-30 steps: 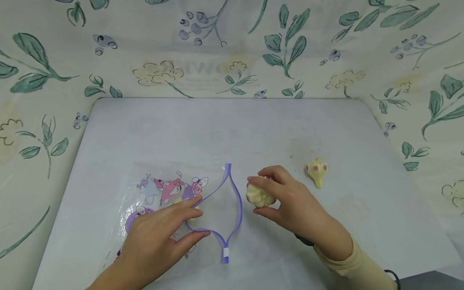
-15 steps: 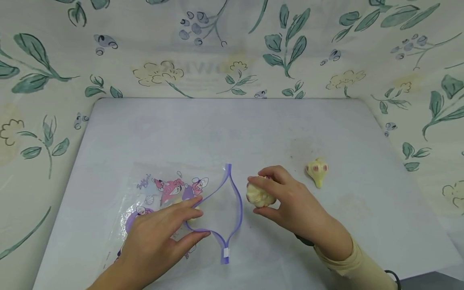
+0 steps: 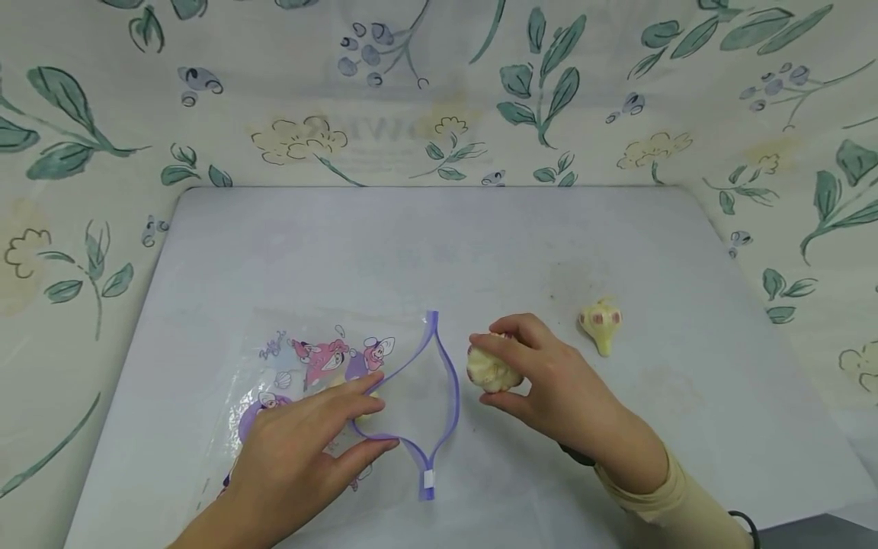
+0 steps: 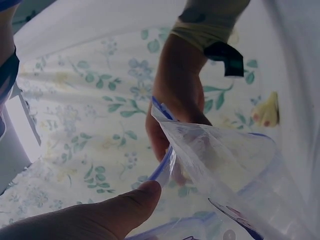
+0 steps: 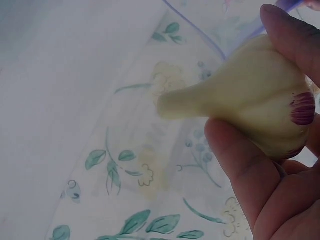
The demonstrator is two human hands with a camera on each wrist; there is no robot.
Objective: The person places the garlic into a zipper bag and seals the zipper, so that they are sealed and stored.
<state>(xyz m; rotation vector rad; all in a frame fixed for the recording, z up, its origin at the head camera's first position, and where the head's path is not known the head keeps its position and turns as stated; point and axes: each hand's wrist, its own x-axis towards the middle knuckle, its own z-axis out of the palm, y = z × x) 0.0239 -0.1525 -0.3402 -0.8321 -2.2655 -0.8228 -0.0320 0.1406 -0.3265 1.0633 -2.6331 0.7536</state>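
Note:
A clear zip bag with pink and purple cartoon prints lies on the table, its purple zip edge spread apart. My left hand rests on the bag, fingers and thumb extended at opposite sides of the mouth. Something pale yellow shows beside its fingertips, mostly hidden. Just right of the mouth, my right hand grips a garlic bulb between thumb and fingers. In the right wrist view the bulb's stem points left and a purple patch shows near its base. A second garlic bulb lies farther right.
The white table has its far edge against a leaf-and-flower patterned sheet, which also rises along both sides. A slider sits at the near end of the bag's zip. A dark cable loops by the right sleeve.

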